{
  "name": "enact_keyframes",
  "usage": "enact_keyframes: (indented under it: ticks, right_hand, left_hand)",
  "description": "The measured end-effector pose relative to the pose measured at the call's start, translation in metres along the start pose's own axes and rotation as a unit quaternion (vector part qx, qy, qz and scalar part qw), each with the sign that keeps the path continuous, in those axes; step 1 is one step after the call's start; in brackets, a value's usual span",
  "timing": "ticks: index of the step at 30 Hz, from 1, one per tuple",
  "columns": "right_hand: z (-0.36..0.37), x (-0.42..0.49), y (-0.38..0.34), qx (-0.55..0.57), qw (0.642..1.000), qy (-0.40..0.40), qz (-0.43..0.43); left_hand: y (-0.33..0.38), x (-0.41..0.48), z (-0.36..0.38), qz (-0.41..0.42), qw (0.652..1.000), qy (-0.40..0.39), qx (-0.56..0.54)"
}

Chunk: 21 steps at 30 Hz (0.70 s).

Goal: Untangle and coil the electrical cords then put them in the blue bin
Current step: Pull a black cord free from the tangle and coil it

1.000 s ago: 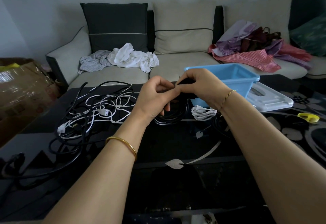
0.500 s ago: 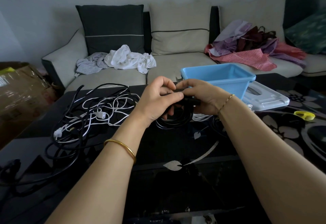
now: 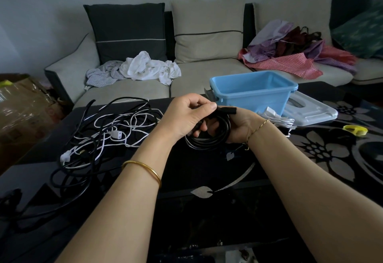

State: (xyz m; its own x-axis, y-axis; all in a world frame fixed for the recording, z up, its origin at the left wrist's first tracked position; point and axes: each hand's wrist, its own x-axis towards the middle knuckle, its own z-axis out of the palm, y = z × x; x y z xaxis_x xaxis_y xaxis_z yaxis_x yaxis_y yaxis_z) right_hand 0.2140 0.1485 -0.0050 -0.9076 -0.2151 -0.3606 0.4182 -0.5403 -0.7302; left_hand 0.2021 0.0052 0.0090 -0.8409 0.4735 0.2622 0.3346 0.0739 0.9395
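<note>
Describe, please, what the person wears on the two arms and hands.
The left forearm and the right forearm are bare; no sleeve shows. The left wrist carries a plain, smooth gold-coloured bangle. The right wrist carries a thin gold-coloured chain bracelet. No glove is on the left hand or the right hand, and no ring shows on the visible fingers.

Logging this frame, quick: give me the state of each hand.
Left hand: pinches the coiled black cord at its top.
Right hand: holds the same coiled black cord.
</note>
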Motion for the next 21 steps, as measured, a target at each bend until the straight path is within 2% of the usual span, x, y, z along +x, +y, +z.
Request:
enact_keyframes:
  ticks: [8,11,12,14,16,17,19,21]
  right_hand:
    - [0.005,-0.004,0.002,0.007,0.999,0.043,-0.017]
    - [0.009,-0.008,0.003,-0.121,0.982,0.134,-0.058]
    - [0.010,-0.008,0.003,-0.171,0.961,0.188,-0.105]
    - [0.012,-0.010,0.001,-0.232,0.897,0.279,-0.251]
    - [0.016,-0.016,0.001,-0.279,0.813,0.325,-0.394]
    - [0.021,-0.020,0.002,-0.304,0.779,0.324,-0.442]
    - [0.029,-0.026,0.007,-0.386,0.729,0.296,-0.483]
    - [0.035,-0.029,0.015,-0.498,0.678,0.283,-0.460]
  left_hand:
    - [-0.001,0.002,-0.003,-0.019,0.999,0.038,-0.034]
    - [-0.003,0.002,-0.007,-0.030,0.995,0.078,-0.047]
    - [-0.003,0.002,-0.009,-0.033,0.994,0.092,-0.050]
    - [-0.005,0.002,-0.012,-0.037,0.991,0.118,-0.051]
    - [-0.007,0.003,-0.015,-0.045,0.986,0.150,-0.054]
    - [-0.007,0.004,-0.016,-0.050,0.983,0.165,-0.059]
    - [-0.006,0.007,-0.016,-0.057,0.978,0.191,-0.067]
    - [-0.004,0.007,-0.014,-0.053,0.973,0.214,-0.069]
